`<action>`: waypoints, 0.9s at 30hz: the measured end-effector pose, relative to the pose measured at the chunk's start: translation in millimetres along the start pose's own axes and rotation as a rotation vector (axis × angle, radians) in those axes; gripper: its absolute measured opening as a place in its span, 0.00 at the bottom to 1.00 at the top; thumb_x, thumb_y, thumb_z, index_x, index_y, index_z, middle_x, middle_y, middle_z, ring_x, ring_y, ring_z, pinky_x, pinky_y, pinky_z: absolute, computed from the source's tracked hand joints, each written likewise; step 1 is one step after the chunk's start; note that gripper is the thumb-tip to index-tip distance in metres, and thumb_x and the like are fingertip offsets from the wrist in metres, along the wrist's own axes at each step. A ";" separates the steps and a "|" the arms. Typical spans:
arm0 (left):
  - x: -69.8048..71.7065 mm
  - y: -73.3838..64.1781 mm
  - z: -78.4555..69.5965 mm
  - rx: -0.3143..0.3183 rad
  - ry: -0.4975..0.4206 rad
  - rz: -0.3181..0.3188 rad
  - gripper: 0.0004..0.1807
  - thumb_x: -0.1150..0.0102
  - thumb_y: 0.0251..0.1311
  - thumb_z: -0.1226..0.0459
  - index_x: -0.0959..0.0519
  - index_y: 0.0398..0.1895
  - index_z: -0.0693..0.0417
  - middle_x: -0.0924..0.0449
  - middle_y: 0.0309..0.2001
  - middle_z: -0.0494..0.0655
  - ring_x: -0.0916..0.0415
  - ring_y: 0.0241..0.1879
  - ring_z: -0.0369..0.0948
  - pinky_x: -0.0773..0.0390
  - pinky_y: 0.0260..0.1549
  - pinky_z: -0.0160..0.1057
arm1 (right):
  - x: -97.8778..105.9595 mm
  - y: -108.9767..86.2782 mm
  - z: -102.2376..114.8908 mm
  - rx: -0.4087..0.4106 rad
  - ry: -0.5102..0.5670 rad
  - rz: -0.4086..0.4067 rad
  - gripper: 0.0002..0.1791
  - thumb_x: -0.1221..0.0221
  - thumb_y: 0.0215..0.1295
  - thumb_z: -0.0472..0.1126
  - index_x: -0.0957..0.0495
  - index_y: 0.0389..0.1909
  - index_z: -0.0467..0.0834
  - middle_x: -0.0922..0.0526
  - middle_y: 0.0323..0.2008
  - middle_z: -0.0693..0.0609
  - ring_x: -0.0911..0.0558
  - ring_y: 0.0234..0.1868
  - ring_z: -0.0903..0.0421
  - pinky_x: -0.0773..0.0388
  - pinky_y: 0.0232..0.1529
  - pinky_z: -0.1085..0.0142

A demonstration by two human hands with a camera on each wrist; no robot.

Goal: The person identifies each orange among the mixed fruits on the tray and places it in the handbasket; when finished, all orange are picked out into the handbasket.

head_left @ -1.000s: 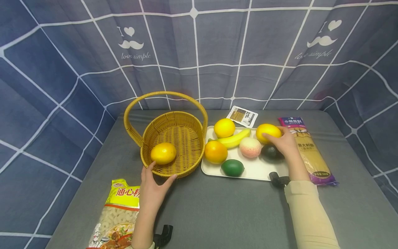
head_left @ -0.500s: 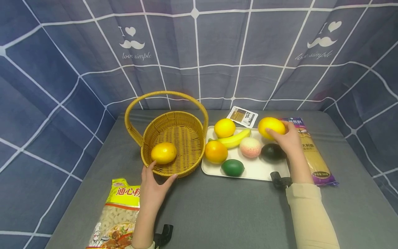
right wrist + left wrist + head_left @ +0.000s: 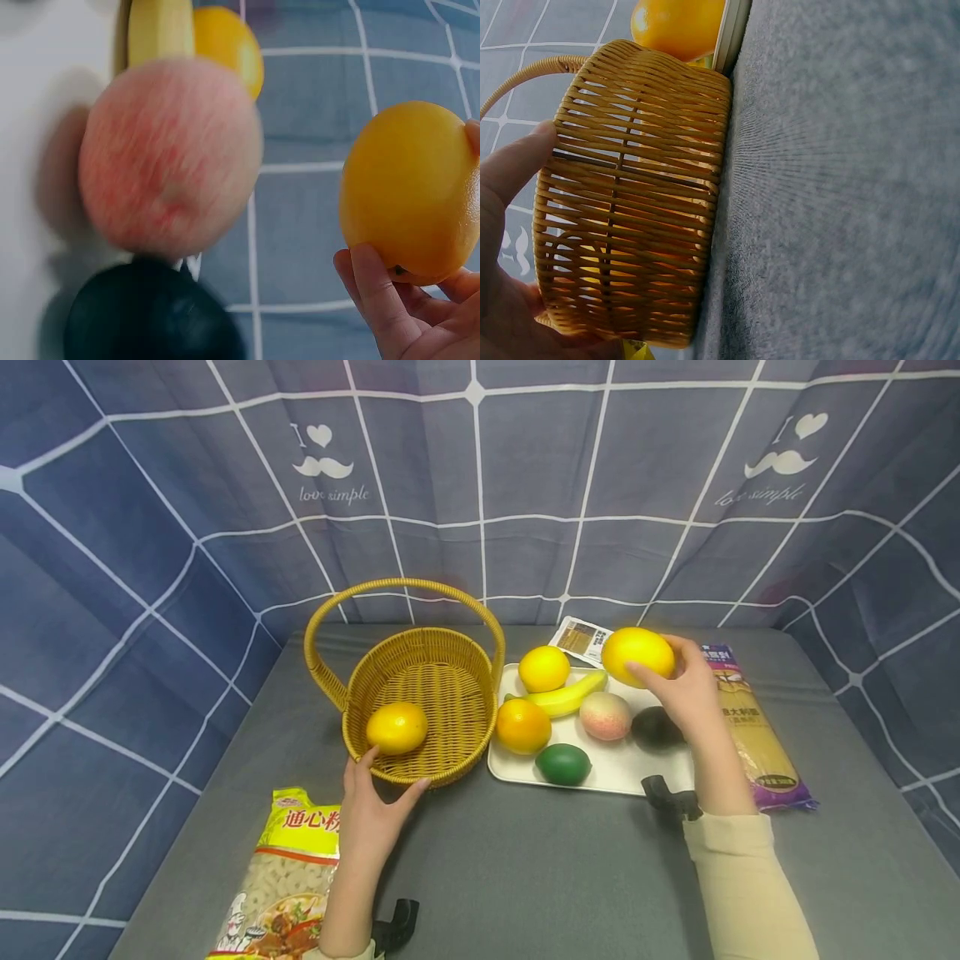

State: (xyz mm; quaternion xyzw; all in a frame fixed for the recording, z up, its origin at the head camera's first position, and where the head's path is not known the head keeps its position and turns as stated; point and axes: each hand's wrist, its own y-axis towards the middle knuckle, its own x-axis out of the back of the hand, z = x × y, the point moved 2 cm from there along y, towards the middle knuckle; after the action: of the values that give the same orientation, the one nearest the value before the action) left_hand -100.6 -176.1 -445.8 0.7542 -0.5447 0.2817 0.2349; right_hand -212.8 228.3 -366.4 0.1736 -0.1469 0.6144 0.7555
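— Currently, item one?
— Lemon (image 3: 638, 656): my right hand (image 3: 686, 697) curls round it, lifted above the tray (image 3: 622, 768), right of the basket (image 3: 420, 693).
— Left hand (image 3: 371, 814)?
— Fingers spread, bracing basket wall. Carry step; next needs clearing the rim.

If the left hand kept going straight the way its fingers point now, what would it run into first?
The left hand already touches the wicker basket, thumb and fingers spread against its near wall. Pushing on, it would press that wall first; just beyond, inside, lies the yellow lemon, though depth is hard to judge.
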 end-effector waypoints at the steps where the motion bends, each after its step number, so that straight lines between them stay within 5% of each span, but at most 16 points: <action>1: -0.2 0.2 0.1 -0.002 0.000 0.000 0.53 0.34 0.48 0.37 0.45 0.72 0.52 0.58 0.74 0.62 0.47 0.68 0.64 0.40 0.59 0.66 | -1.9 -1.7 3.4 0.012 0.010 0.004 0.44 0.35 0.59 0.55 0.42 0.70 0.38 0.34 0.64 0.39 0.31 0.60 0.43 0.32 0.59 0.49; 12: 0.6 -0.3 -0.2 -0.008 0.002 0.002 0.53 0.34 0.48 0.37 0.45 0.72 0.52 0.58 0.74 0.62 0.46 0.67 0.64 0.39 0.58 0.66 | -31.3 -22.6 33.4 0.131 0.046 0.101 0.43 0.31 0.56 0.53 0.38 0.69 0.44 0.31 0.63 0.43 0.28 0.60 0.43 0.32 0.56 0.48; 27: 0.8 -0.5 -1.5 0.003 0.002 0.005 0.53 0.33 0.49 0.38 0.44 0.72 0.52 0.58 0.74 0.63 0.47 0.67 0.66 0.40 0.57 0.67 | -104.7 -43.9 48.9 0.171 0.020 0.334 0.42 0.27 0.48 0.53 0.32 0.64 0.49 0.26 0.57 0.48 0.24 0.52 0.47 0.22 0.45 0.54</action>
State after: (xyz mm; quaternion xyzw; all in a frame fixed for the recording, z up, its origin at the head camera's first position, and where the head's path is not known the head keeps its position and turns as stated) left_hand -100.1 -175.5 -444.1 0.7528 -0.5460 0.2838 0.2337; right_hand -191.4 106.8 -371.7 0.2043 -0.1134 0.7433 0.6269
